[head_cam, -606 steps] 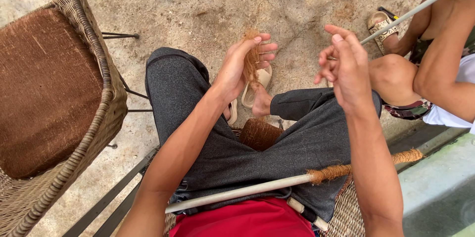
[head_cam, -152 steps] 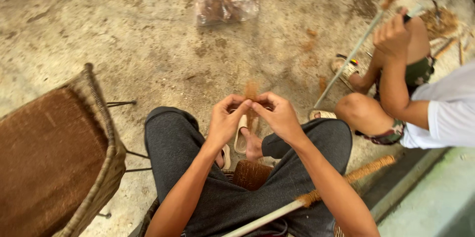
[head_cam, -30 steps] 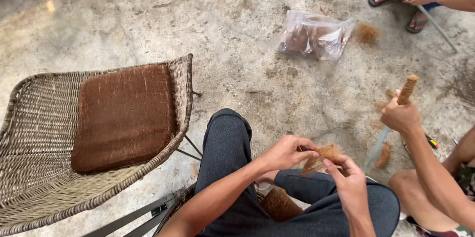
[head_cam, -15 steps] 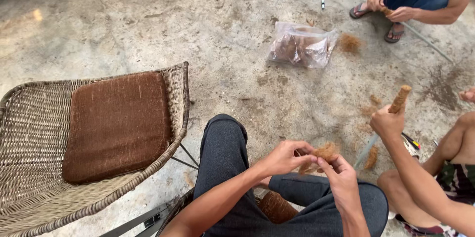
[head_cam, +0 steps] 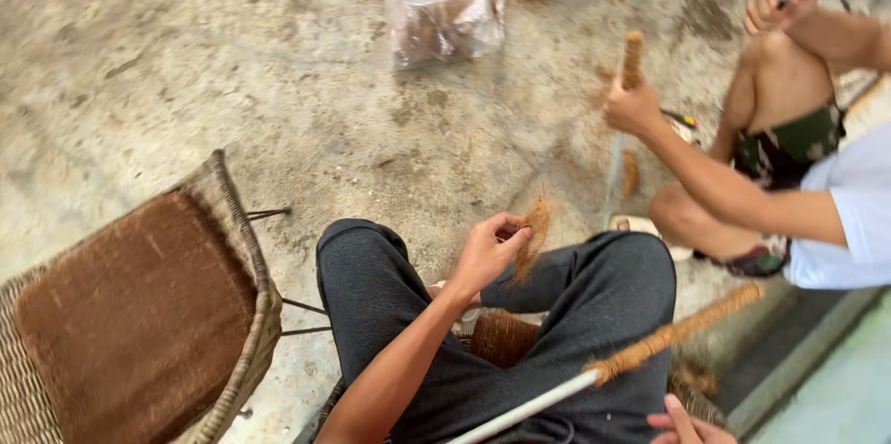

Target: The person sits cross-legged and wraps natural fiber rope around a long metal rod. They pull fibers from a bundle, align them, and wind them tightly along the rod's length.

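I sit with my legs in dark grey trousers (head_cam: 390, 314) crossed over a concrete floor. My left hand (head_cam: 490, 254) is raised above my knee and pinches a small tuft of brown fibre (head_cam: 533, 235). A white rod wrapped with brown fibre at its far part (head_cam: 640, 351) lies across my lap. Only a few fingers of my right hand (head_cam: 689, 427) show at the bottom edge, spread, close to the rod; I cannot tell whether they touch it.
A wicker chair with a brown cushion (head_cam: 139, 323) stands at my left. A clear bag of fibre (head_cam: 445, 22) lies on the floor ahead. At the right a seated person (head_cam: 789, 184) holds another fibre-wrapped stick (head_cam: 631, 64) upright.
My right hand has left the fibre tuft and dropped to the lower edge by the rod. The left hand alone keeps the tuft. The view has swung back and right.
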